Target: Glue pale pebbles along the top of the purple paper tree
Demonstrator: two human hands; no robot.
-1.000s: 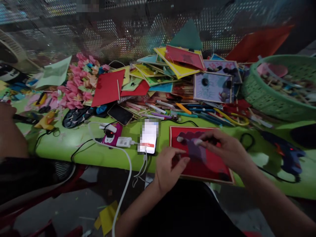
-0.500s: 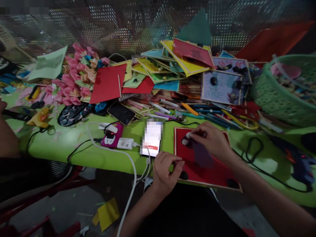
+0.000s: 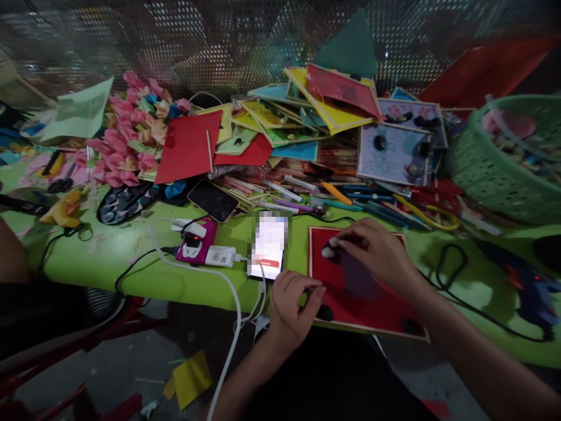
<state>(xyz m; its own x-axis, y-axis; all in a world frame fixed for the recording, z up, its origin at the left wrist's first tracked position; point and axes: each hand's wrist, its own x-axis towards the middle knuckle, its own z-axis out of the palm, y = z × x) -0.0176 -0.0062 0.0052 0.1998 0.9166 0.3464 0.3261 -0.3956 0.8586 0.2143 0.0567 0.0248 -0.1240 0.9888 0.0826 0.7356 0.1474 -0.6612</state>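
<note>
Between thumb and fingertips, my right hand (image 3: pixel 379 248) pinches a small pale pebble (image 3: pixel 334 241). The pebble is over the upper left of a red board (image 3: pixel 372 310) with thin light-coloured edging. Right beside it on the board is a whitish pebble (image 3: pixel 328 252) with something dark around it. A dark purple shape (image 3: pixel 359 280) lies mid-board, partly under my right hand. A black round piece (image 3: pixel 325 312) is at the lower left corner. My left hand (image 3: pixel 291 304) rests at the board's left edge, fingers curled, thumb and index tips close together; no object shows in it.
A lit phone (image 3: pixel 267 242) with cables lies left of the board, near a purple power socket (image 3: pixel 197 240). A dark glue gun (image 3: pixel 521 286) lies to the right. Framed coloured boards (image 3: pixel 333 99), pens and a green basket (image 3: pixel 508 158) stand behind. Another person's arm (image 3: pixel 13 257) is at far left.
My right fingers have shifted only slightly at the pebble. My left hand has barely moved. The view has turned very slightly.
</note>
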